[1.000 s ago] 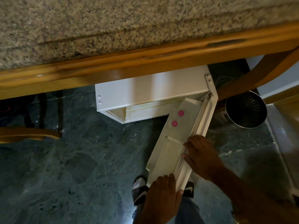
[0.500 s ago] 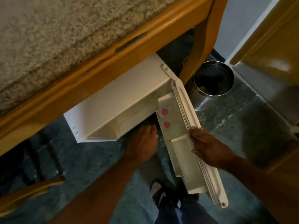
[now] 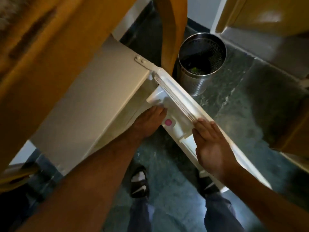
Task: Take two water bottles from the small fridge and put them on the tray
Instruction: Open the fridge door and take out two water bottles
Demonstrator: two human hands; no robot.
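**Operator:** Grip, item one: right hand (image 3: 212, 144) lies flat with fingers spread on the top edge of the open fridge door (image 3: 192, 111), pressing, not pinching. Item two: left hand (image 3: 148, 123) reaches down into the gap between the small fridge (image 3: 93, 104) and the door; its fingertips are hidden, so I cannot tell whether it is closed on anything.

**Checker:** Bottles?

**Operator:** One pink cap (image 3: 168, 122) shows in the door shelf, just beside my left hand. I take it for a bottle top; the body below it is hidden. No tray in view.

**Checker:** Edges and room?

**Operator:** Wooden counter edge (image 3: 55, 52) overhangs the fridge top closely. The door swings out to the right; a perforated steel bin (image 3: 200, 64) stands just beyond the hinge end, with a wooden leg (image 3: 172, 34) between bin and fridge. Green stone floor (image 3: 234, 101) lies open right of the door. My two feet stand below the door's free end.

**Checker:** Change from half a second ago?

**Operator:** Left hand has gone deeper in, nearer the hinge. Two pink caps showed then; one shows now. Right hand has flattened on the edge.
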